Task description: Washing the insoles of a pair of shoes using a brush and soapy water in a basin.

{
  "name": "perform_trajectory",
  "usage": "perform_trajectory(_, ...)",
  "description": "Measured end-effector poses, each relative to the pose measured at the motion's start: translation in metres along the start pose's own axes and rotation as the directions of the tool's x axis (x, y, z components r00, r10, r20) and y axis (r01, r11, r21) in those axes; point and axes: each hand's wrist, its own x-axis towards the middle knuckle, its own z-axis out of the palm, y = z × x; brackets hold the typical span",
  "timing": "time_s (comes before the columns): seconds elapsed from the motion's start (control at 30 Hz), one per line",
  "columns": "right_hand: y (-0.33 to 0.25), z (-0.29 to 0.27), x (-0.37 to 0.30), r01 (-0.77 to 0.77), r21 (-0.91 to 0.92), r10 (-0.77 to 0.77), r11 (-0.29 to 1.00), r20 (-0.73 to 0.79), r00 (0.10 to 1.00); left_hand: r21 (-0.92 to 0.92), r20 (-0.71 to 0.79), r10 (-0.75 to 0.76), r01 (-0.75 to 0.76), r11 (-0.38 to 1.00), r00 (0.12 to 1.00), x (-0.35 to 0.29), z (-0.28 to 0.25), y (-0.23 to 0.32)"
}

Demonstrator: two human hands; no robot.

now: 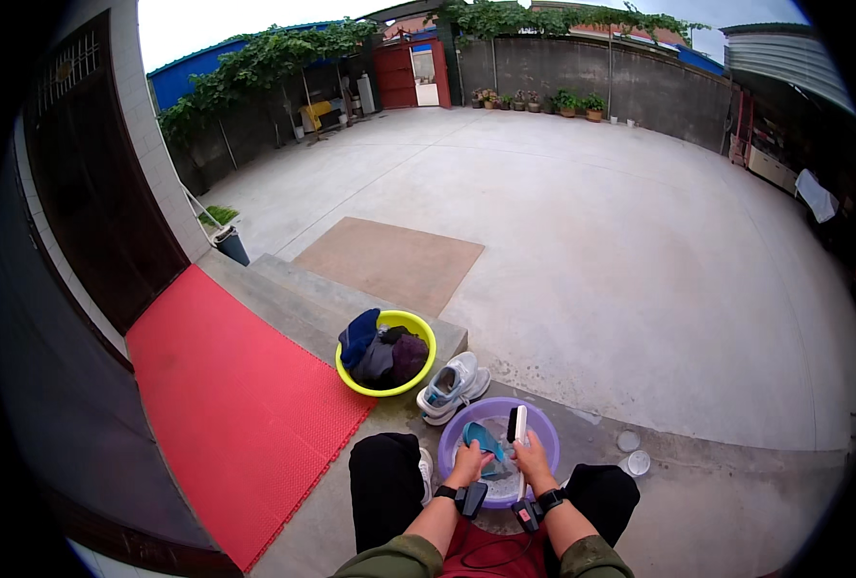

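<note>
In front of me stands a purple basin [547, 416] with sudsy water in it. My left hand [466, 466] is closed on a blue piece shaped like a shoe insole [483, 439], held over the basin. Gripped in my right hand [534, 459] is a scrub brush [518, 420] with a white back and dark bristles, its head upright beside the blue piece. The brush and the piece look slightly apart. A pair of light grey sneakers [454, 387] sits just beyond the basin's left rim.
A yellow-green basin [386, 391] of dark clothes stands farther left, near a red mat [245, 376]. To the right of the purple basin are a round lid [628, 440] and a small white tub [637, 463]. A step edge drops to the concrete yard [630, 279].
</note>
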Motion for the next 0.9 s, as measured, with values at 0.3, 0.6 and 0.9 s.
perform_trajectory(0.3,-0.001,0.031,-0.040,-0.144,0.442,0.179,0.885,-0.038,0.983,-0.048,0.080,0.058,-0.054,0.997,0.995,-0.041,0.011,-0.005)
perform_trajectory(0.6,-0.013,0.022,-0.056,-0.040,0.634,0.105,0.772,-0.065,0.992,0.233,0.415,0.222,-0.339,0.911,0.882,-0.119,0.018,0.003)
perform_trajectory(0.9,-0.047,0.011,-0.058,-0.081,0.704,0.119,0.705,-0.004,0.993,0.243,0.696,0.128,-0.399,0.884,0.707,-0.146,0.009,0.041)
